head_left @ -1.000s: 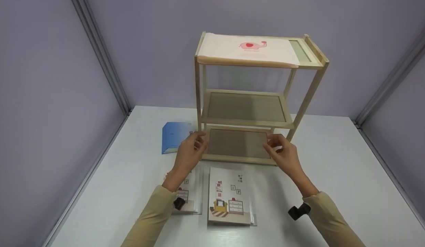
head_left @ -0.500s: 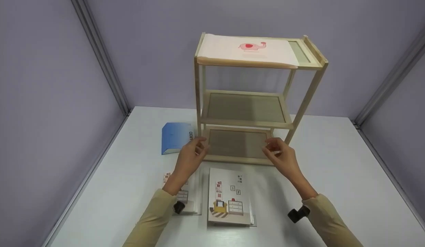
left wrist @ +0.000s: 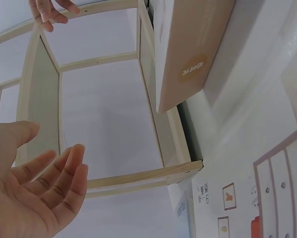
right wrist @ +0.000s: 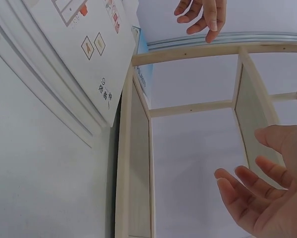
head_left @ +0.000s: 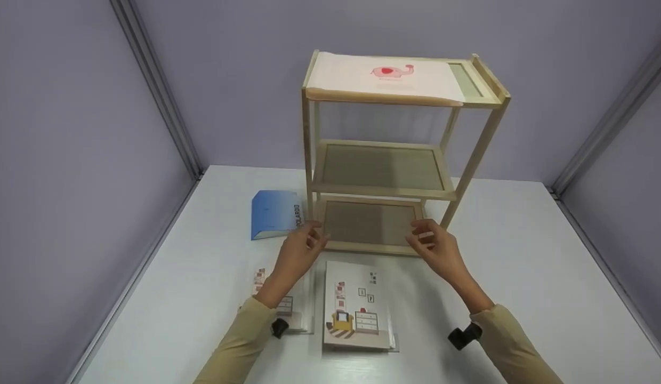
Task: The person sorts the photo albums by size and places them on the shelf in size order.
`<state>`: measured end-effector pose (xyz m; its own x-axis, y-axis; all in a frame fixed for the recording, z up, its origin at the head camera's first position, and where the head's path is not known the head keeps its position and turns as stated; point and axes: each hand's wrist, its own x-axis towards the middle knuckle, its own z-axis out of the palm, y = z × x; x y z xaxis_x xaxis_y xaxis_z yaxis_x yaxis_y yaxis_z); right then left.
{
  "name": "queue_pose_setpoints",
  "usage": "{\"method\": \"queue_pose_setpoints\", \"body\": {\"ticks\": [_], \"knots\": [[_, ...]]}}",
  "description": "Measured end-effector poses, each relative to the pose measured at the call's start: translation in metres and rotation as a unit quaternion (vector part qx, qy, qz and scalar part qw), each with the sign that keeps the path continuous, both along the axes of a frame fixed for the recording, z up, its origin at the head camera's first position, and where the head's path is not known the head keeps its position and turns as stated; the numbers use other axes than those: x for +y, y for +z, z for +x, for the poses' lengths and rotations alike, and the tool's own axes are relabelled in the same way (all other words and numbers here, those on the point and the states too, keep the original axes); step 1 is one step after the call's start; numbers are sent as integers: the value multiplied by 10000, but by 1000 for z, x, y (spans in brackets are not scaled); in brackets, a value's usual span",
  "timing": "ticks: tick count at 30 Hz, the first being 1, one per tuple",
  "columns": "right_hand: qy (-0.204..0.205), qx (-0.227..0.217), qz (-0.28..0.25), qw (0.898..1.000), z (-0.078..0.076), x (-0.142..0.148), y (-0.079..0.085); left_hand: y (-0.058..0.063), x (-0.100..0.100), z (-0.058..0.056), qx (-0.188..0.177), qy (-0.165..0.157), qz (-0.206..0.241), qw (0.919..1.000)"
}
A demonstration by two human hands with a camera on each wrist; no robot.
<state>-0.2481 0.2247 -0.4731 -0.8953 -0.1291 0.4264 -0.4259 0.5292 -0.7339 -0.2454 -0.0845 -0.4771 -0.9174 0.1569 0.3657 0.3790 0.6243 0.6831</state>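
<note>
My left hand (head_left: 297, 250) hovers before the lower left of a three-level wooden shelf (head_left: 384, 193). Level with it, my right hand (head_left: 438, 250) is at the shelf's lower right. Both hold nothing, fingers loosely bent and thumbs apart, as the left hand (left wrist: 49, 188) in the left wrist view and the right hand (right wrist: 267, 186) in the right wrist view also show. Below and between them lies a white box or thick book (head_left: 357, 304) with printed furniture drawings. A similar one (head_left: 294, 320) lies left of it, partly hidden by my left forearm.
A blue book-like object (head_left: 272, 213) lettered "POLAROID" lies left of the shelf. A white sheet with a pink elephant (head_left: 384, 77) covers most of the top level. Grey-violet walls (head_left: 245, 80) enclose the white table (head_left: 522, 256).
Both hands have drawn slightly back toward me, away from the shelf. More lettering on the blue object now shows. The shelf and the printed items stay where they were.
</note>
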Motion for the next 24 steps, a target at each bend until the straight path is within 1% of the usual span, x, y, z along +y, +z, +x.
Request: {"method": "queue_pose_setpoints", "body": {"ticks": [4, 6, 10, 17, 20, 24], "knots": [[69, -26, 35, 10000, 1, 0, -5, -6, 1, 2, 7, -115, -87, 9999], [124, -74, 57, 9999, 2, -1, -8, -10, 1, 3, -50, -146, -114, 9998], [211, -203, 70, 9995, 3, -2, -14, -15, 1, 5, -153, -124, -177, 9996], [149, -330, 171, 9992, 4, -4, -18, -22, 2, 5, -170, -69, -341, 9993], [153, -421, 180, 9988, 5, -4, -21, -25, 2, 6, -255, -93, -317, 9991], [211, -429, 243, 9986, 6, -4, -25, -27, 3, 7, -404, -148, -226, 9988]]}}
